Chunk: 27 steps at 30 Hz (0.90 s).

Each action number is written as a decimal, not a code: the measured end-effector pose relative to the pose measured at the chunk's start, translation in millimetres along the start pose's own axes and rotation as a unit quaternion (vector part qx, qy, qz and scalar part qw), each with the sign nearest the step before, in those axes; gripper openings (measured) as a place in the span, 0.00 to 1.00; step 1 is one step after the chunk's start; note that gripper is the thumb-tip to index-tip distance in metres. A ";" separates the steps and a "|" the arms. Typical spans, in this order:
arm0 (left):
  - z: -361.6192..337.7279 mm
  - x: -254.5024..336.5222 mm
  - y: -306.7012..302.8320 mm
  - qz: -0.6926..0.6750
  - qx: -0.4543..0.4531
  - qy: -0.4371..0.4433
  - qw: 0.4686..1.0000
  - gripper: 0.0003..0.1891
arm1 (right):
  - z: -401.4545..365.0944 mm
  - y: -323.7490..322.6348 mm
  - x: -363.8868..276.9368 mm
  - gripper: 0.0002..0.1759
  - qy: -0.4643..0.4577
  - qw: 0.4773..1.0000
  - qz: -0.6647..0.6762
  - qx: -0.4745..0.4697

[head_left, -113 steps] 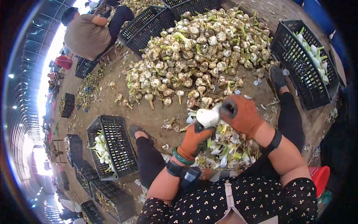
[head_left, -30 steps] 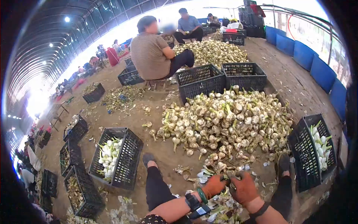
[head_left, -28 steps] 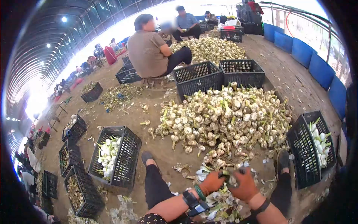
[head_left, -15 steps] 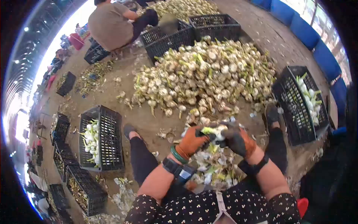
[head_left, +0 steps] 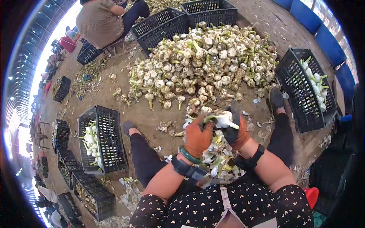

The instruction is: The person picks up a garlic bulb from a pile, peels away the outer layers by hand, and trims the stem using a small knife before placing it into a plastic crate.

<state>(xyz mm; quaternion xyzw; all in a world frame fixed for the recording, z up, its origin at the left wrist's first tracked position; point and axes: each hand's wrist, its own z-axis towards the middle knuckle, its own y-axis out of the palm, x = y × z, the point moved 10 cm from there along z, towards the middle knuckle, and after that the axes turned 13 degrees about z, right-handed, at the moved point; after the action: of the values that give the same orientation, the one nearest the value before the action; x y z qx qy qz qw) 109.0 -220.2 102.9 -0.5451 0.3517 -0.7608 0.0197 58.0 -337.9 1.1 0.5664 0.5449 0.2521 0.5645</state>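
Fingers [head_left: 234,108] pointing forward, the right hand [head_left: 239,133] holds a garlic bulb [head_left: 225,120].

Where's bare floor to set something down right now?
Mostly bare: the floor between the left shoe and the garlic pile, and, lightly littered, the strip between that pile and the blue panels. Crowded: between the legs, where peelings lie thick.
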 end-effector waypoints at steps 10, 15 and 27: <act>-17.7 -29.9 20.6 0.318 -0.302 0.119 0.891 0.21 | -29.1 44.0 3.5 0.23 0.196 0.977 0.014 0.078; 6.3 4.0 -7.2 0.237 -0.129 0.068 0.961 0.18 | -19.2 33.9 2.6 0.20 0.078 0.967 -0.215 -0.116; -12.6 39.1 3.1 0.301 -0.037 0.272 0.913 0.15 | -36.5 59.5 0.1 0.25 0.160 0.858 -0.480 -0.088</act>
<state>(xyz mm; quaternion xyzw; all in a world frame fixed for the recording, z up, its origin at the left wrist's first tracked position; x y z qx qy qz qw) 81.4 -232.2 131.1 -0.1858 0.5186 -0.8241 0.1318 45.0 -310.7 64.0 0.1346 0.8072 0.0840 0.5685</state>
